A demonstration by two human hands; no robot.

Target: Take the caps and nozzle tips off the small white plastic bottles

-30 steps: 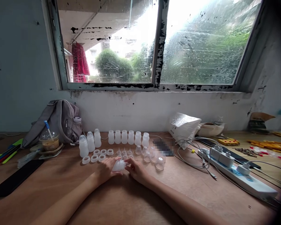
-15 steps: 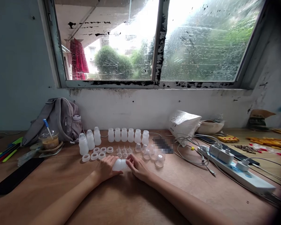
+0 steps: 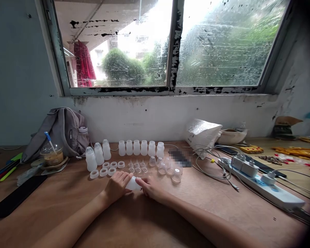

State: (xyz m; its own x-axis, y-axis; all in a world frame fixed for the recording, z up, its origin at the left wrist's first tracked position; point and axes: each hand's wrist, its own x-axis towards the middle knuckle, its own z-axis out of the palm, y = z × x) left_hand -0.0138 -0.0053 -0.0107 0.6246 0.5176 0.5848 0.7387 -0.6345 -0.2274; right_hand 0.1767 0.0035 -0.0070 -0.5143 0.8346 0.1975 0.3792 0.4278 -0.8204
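Both hands meet on one frosted bottle point(image 3: 133, 184): the left hand point(image 3: 116, 186) curls around its left end, and the right hand point(image 3: 152, 188) pinches its right end between thumb and fingers. Its long axis seems to run crosswise, from one palm to the other, tipped over rather than upright (the fingers hide which end carries the neck). Neither hand is nearer, since both touch it. It sits low over the surface point(image 3: 126, 220); contact with the wood is hard to tell. Clear teats point(image 3: 137, 170) lie just beyond, white rings point(image 3: 112, 174) toward the left hand, domed caps point(image 3: 176, 176) toward the right.
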